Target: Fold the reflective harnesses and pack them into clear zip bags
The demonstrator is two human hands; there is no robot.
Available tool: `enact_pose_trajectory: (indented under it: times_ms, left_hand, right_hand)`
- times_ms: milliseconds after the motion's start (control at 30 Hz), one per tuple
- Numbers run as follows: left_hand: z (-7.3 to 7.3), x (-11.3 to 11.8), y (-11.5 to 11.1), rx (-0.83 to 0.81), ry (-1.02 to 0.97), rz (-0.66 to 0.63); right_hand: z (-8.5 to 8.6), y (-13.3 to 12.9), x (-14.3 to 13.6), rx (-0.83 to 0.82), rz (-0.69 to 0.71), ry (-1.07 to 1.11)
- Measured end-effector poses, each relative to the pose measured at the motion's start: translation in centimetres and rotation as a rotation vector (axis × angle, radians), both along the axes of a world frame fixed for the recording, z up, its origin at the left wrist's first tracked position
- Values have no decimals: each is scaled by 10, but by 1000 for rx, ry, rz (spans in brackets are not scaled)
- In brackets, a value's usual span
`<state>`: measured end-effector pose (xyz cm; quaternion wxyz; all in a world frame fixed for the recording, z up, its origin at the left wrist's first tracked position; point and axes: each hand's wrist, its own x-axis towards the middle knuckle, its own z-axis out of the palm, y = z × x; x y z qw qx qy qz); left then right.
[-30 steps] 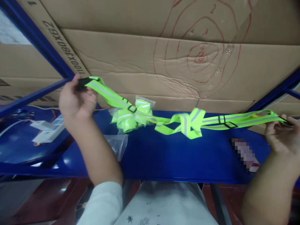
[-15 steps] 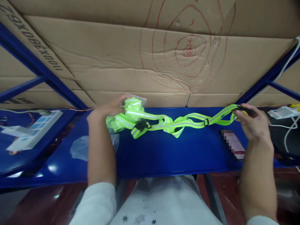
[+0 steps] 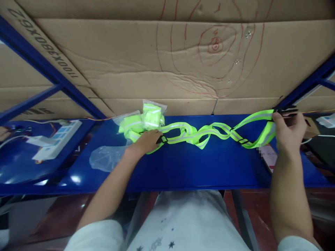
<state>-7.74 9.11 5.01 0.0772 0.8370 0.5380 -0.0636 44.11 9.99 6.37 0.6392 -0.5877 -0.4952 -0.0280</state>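
Observation:
A neon-yellow reflective strap (image 3: 202,134) with black buckles stretches in loops across the blue table. At its left end my left hand (image 3: 149,141) is closed over a black buckle. My right hand (image 3: 289,130) grips the strap's other end with its black buckle, raised near the table's right side. Behind my left hand, two clear bags hold folded neon straps: one upright (image 3: 152,115), one lying further left (image 3: 131,123). An empty clear plastic bag (image 3: 106,158) lies left of my left forearm.
A phone (image 3: 269,156) lies beside my right forearm. On the left is a white power strip (image 3: 57,141). Cardboard (image 3: 125,59) with red rings stands behind the blue table (image 3: 188,174). A small brown box (image 3: 311,129) is beyond my right hand. Another person's hand (image 3: 4,133) shows at far left.
My left hand has moved off the bagged straps, down and right onto the buckle. My right hand has shifted right, opening the strap's end loop wider. The view has shifted slightly.

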Motion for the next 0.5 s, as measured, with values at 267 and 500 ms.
enact_pose_trajectory:
  times_ms: [267,500]
  left_hand:
    - [-18,-14,-6,27,42,-59]
    - [-4,-37,-28,198,-1,-37]
  right_hand:
    - [7,-4,-3,48,270,318]
    - [18,-17,16,25,232,342]
